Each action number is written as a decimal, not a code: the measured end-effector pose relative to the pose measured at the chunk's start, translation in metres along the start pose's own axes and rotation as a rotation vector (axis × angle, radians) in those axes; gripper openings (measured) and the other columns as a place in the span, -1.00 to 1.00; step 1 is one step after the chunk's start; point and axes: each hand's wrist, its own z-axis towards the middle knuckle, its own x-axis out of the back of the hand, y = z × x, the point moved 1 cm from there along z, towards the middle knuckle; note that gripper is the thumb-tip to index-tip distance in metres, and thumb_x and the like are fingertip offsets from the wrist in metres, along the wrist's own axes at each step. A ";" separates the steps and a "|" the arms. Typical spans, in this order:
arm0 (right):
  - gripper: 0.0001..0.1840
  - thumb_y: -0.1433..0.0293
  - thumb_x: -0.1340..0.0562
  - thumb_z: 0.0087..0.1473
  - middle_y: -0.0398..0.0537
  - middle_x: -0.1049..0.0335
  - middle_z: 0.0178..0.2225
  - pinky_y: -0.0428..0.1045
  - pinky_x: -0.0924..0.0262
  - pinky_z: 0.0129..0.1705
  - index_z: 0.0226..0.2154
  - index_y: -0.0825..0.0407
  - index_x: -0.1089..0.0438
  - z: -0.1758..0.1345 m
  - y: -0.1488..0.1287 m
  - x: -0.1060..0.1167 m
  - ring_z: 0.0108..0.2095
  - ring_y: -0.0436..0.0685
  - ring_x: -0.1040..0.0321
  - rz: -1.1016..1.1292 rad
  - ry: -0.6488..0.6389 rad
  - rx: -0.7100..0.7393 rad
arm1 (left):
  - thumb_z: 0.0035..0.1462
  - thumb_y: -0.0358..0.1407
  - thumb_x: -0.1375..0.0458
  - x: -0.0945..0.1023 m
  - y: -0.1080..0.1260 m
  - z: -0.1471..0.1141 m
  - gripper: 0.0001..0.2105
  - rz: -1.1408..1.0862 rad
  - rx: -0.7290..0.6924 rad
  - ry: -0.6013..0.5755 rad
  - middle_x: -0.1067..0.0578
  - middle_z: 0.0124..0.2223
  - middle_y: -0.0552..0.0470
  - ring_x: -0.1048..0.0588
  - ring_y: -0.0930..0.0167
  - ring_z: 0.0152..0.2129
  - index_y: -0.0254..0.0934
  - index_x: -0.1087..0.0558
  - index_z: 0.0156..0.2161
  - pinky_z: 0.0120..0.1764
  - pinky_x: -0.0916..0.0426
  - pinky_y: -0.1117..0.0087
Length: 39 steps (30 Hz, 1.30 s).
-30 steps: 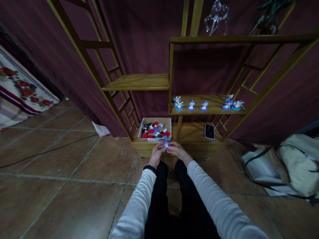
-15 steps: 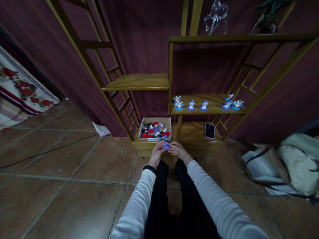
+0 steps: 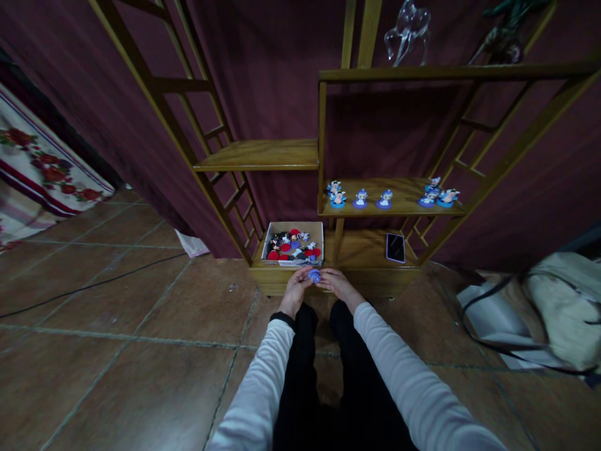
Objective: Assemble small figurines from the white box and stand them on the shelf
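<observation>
Between my two hands is a small purple figurine [image 3: 314, 275], held in the fingertips just in front of the low shelf. My left hand [image 3: 297, 289] grips it from the left, fingers closed on it. From the right, my right hand [image 3: 337, 283] pinches the same figurine. Just beyond my hands, a shallow cardboard box [image 3: 318, 233] rests on the bottom shelf, filled with several small figurines and red and purple round bases. On the shelf above stand several finished-looking figurines, among them a white-and-purple figurine [image 3: 360, 198] and another figurine [image 3: 384, 199] beside it.
A phone [image 3: 395, 248] lies on the bottom shelf at the right. The wooden shelf unit [image 3: 263, 153] has slatted sides. Up high stands a clear glass horse [image 3: 407, 34]. A pale bag [image 3: 563, 307] sits on the floor at right; a black cable [image 3: 94, 285] crosses the tiles at left.
</observation>
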 end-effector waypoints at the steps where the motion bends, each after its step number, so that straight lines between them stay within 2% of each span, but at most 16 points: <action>1: -0.80 0.38 -0.34 -0.21 -0.08 -0.46 -0.47 0.04 -0.35 -0.18 -0.45 0.07 -0.37 0.000 0.000 0.000 -0.42 0.04 -0.43 -0.001 0.003 -0.008 | -0.32 -0.47 -0.31 0.000 0.000 0.000 -0.59 0.001 0.006 0.001 -0.52 -0.26 -0.06 -0.45 0.43 -0.33 -0.31 -0.48 -0.22 -0.23 -0.28 0.42; 7: -0.86 0.44 -0.30 -0.19 -0.08 -0.46 -0.47 -0.02 -0.37 -0.25 -0.45 0.08 -0.37 0.001 -0.001 0.000 -0.45 0.01 -0.42 -0.005 0.014 -0.043 | -0.31 -0.41 -0.34 0.001 -0.003 -0.001 -0.59 0.001 0.095 -0.006 -0.49 -0.35 0.01 -0.42 0.53 -0.48 -0.29 -0.48 -0.21 -0.39 -0.27 0.51; 12: -0.77 0.42 -0.30 -0.18 -0.09 -0.47 -0.45 0.00 -0.36 -0.22 -0.35 0.07 -0.36 0.003 0.001 0.000 -0.45 0.00 -0.42 0.007 0.026 -0.034 | -0.29 -0.39 -0.35 0.002 -0.006 0.001 -0.68 -0.056 0.101 0.043 -0.48 -0.38 0.01 -0.42 0.54 -0.49 -0.34 -0.47 -0.30 -0.37 -0.30 0.50; 18: -0.65 0.47 -0.34 -0.25 -0.11 -0.46 -0.41 0.02 -0.32 -0.14 -0.29 0.05 -0.35 0.002 0.001 -0.001 -0.39 0.02 -0.44 0.013 -0.027 -0.025 | -0.27 -0.41 -0.35 0.001 -0.006 0.002 -0.71 -0.062 0.103 0.080 -0.48 -0.40 0.02 -0.41 0.55 -0.51 -0.36 -0.46 -0.33 -0.35 -0.29 0.49; 28: -0.72 0.37 -0.33 -0.22 -0.18 -0.43 -0.48 -0.06 -0.32 -0.29 -0.34 0.00 -0.35 -0.002 -0.003 -0.004 -0.48 -0.03 -0.38 -0.128 0.021 -0.030 | -0.30 -0.41 -0.36 -0.003 -0.006 0.000 -0.64 -0.002 0.115 0.017 -0.50 -0.43 -0.01 -0.44 0.51 -0.50 -0.38 -0.48 -0.28 -0.34 -0.31 0.46; 35: -0.76 0.38 -0.33 -0.23 -0.23 -0.40 -0.49 -0.11 -0.31 -0.40 -0.39 -0.01 -0.35 0.001 0.000 -0.005 -0.53 -0.07 -0.35 -0.212 0.072 -0.019 | -0.27 -0.40 -0.35 -0.002 -0.008 0.002 -0.70 -0.012 0.138 0.047 -0.51 -0.38 -0.06 -0.45 0.50 -0.49 -0.38 -0.48 -0.31 -0.37 -0.33 0.48; 39: -0.75 0.40 -0.34 -0.25 -0.24 -0.40 -0.51 -0.11 -0.32 -0.42 -0.40 -0.01 -0.34 0.005 0.003 -0.003 -0.56 -0.07 -0.34 -0.227 0.079 -0.033 | -0.26 -0.41 -0.34 -0.002 -0.010 0.003 -0.75 0.004 0.134 0.070 -0.50 -0.42 -0.05 -0.45 0.50 -0.51 -0.39 -0.48 -0.36 -0.40 -0.33 0.49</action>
